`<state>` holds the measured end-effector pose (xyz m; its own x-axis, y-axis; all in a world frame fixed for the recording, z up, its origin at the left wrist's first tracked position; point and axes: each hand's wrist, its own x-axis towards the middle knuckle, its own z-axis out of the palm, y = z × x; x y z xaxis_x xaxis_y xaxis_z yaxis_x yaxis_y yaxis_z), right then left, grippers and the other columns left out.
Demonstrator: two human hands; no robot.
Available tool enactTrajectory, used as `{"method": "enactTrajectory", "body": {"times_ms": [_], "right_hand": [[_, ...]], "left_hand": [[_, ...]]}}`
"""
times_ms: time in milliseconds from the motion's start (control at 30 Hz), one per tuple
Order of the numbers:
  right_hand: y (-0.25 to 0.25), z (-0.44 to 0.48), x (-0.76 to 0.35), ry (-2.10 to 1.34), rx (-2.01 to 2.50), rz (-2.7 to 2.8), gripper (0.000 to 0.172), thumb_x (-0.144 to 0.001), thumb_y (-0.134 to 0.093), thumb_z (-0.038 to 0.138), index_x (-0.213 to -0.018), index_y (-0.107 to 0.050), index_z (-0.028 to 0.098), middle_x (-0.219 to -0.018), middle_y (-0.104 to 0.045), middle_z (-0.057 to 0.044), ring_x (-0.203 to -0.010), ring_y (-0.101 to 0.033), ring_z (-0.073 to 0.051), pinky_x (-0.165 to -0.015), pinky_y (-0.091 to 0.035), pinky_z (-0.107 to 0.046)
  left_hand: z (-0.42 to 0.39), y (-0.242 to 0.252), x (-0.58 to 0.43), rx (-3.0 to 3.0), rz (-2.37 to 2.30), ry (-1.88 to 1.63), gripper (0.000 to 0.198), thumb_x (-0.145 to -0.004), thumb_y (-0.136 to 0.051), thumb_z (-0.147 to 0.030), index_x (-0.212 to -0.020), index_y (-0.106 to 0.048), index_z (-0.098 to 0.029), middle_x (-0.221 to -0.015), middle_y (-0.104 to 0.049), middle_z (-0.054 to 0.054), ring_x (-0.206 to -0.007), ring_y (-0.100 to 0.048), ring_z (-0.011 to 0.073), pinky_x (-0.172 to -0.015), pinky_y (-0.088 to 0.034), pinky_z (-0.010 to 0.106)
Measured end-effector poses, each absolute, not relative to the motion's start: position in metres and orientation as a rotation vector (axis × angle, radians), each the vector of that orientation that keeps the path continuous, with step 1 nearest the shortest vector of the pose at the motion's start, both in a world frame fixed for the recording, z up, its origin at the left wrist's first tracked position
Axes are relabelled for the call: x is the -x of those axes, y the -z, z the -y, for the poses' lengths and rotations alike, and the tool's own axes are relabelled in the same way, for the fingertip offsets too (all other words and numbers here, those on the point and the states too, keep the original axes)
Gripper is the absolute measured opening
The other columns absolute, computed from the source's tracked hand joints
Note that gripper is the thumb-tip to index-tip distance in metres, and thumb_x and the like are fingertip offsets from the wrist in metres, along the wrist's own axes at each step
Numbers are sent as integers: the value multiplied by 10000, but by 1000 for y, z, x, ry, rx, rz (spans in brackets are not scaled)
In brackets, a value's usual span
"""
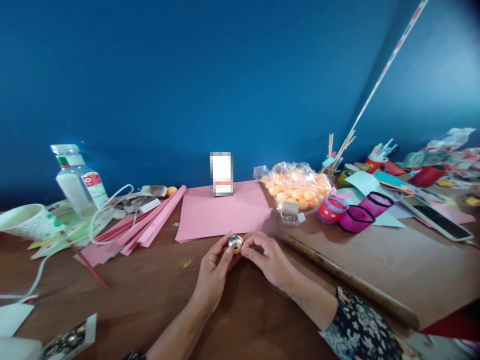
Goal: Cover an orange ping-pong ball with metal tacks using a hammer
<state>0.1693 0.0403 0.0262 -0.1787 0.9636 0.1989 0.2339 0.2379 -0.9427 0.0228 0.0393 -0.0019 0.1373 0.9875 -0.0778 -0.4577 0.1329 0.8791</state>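
Note:
Both my hands meet over the brown wooden table (157,295), just in front of a stack of pink paper sheets (225,210). Between their fingertips sits a small orange ball (236,243) with shiny silver bits on it. My left hand (213,272) pinches it from the left, and my right hand (267,257) pinches it from the right. A clear bag of orange balls (298,187) lies a little behind and to the right.
Left: pink paper strips (150,225), a white cable (101,215), a clear bottle (78,180), a paper cup (28,220). Right: a small box of pins (290,214), red and magenta paper rings (354,212), a phone (437,216), a long wooden stick (348,280). A sequin box (69,340) sits bottom left.

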Motion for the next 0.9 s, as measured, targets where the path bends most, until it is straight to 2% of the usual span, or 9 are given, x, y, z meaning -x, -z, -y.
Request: {"method": "enactTrajectory", "body": {"times_ms": [467, 900], "right_hand": [[-26, -41, -170, -1013, 1150, 1603, 84, -780, -576, 200, -701, -589, 171, -840, -600, -23, -820, -542, -156, -767, -419, -268], [-28, -40, -167, -1036, 1203, 1489, 71, -719, -612, 144, -649, -613, 146, -816, -638, -24, -765, -588, -147, -720, -434, -237]], "left_hand": [[-39, 4, -21, -894, -810, -1233, 434, -785, -578, -258, -1214, -521, -226, -1215, -586, 64, -1136, -506, 241, -974, -398, 403], [-42, 15, -18, -1023, -935, -1216, 403, -780, -570, -313, -1174, -556, -230, -1210, -593, 52, -1149, -498, 252, -969, -401, 388]]}}
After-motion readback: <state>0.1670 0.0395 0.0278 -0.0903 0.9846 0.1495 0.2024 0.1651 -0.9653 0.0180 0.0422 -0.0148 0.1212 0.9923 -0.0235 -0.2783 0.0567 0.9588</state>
